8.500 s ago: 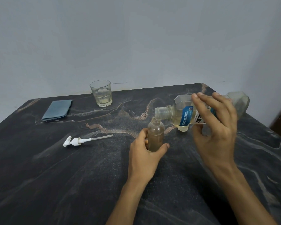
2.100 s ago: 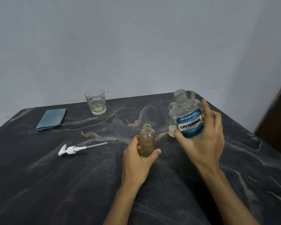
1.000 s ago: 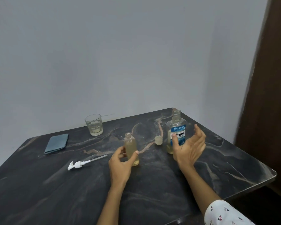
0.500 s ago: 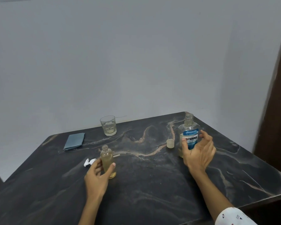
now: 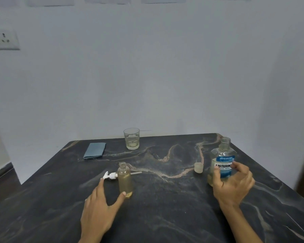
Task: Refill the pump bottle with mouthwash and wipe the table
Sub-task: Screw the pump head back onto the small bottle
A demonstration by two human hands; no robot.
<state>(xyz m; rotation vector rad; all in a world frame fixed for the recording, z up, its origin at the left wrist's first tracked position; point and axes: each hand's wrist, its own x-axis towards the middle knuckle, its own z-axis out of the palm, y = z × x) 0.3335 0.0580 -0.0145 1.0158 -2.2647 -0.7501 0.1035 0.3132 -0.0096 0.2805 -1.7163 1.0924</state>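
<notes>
Left hand [image 5: 99,210], fingers spread, thumb touching the uncapped bottle [image 5: 124,178], could tip it reaching past for the pump [image 5: 111,175]; right hand [image 5: 232,186] loosely cups the mouthwash [image 5: 223,159].

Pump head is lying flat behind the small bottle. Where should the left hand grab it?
Pinch the pump head at its white collar from above. It lies flat, nozzle left, tube running right behind the small bottle. The left hand is already close.
</notes>
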